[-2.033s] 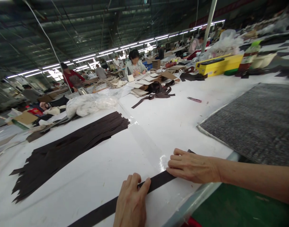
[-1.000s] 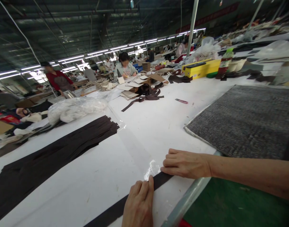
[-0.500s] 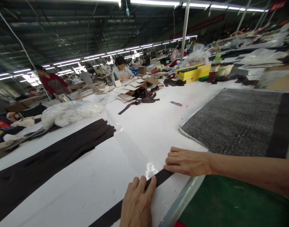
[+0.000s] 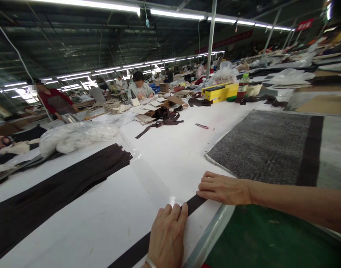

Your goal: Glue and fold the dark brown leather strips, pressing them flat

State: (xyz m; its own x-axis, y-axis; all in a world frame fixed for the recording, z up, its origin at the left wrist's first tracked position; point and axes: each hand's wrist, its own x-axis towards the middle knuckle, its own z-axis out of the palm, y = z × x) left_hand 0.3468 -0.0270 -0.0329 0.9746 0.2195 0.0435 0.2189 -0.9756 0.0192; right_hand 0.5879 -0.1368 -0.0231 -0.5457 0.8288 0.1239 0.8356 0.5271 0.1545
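A narrow dark brown strip (image 4: pixel 195 204), seemingly fabric, runs diagonally along the white table (image 4: pixel 170 160) near its front edge. My left hand (image 4: pixel 168 233) is over the middle of the strip, with fingers bent and pressed onto it. Farther up, my right hand (image 4: pixel 225 189) has its fingers curled together over the strip's far end, hiding that end. The strip looks flat between the two hands. To the left lies a thick stack of similar long dark strips (image 4: pixel 64 186), apart from both hands.
A grey textured sheet (image 4: pixel 260 145) with a dark band lies at right. Small thread snips (image 4: pixel 201 126) rest mid-table. Behind are cardboard pieces with loose strips (image 4: pixel 170 121), a yellow box (image 4: pixel 220 92), a bottle (image 4: pixel 242 89) and plastic bags (image 4: pixel 78 136). Other people work farther back.
My left hand has slid slightly up along the strip, toward my right hand. The right hand stays at the strip's far end. The camera view has shifted a little.
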